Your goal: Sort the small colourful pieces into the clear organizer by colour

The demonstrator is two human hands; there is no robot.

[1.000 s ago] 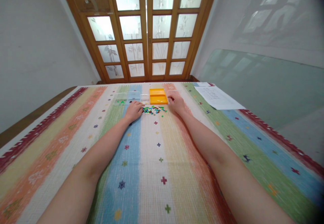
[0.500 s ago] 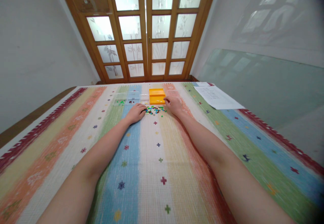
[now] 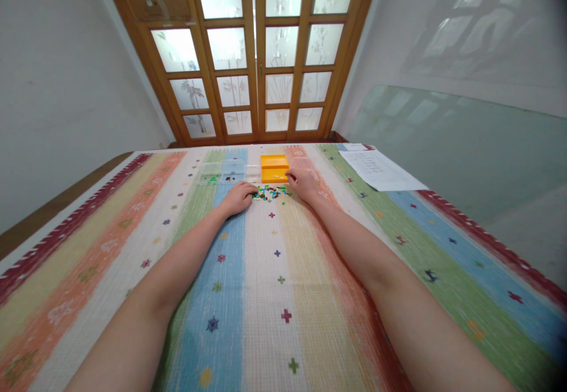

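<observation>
A loose pile of small coloured pieces [image 3: 271,193], mostly green, blue, white and dark brown, lies on the cloth between my hands. My left hand [image 3: 238,198] rests palm down at its left edge, fingers reaching over to the nearest pieces. Behind the pile stands an open yellow box [image 3: 274,160] with a divider across it; a few whitish pieces [image 3: 279,176] lie in its front part. At the box's right front corner, my right hand [image 3: 303,185] has thumb and fingertips pinched together. Anything between those fingertips is too small to make out.
Left of the yellow box sits a clear compartment box [image 3: 221,171] with green pieces [image 3: 213,178] and dark brown pieces [image 3: 230,178] in separate sections. Printed paper sheets [image 3: 378,169] lie at the far right. A striped cloth [image 3: 266,297] covers the table.
Almost nothing differs. Both hands keep nearly the same places, the right one with its fingertips a touch further left at the yellow box's edge.
</observation>
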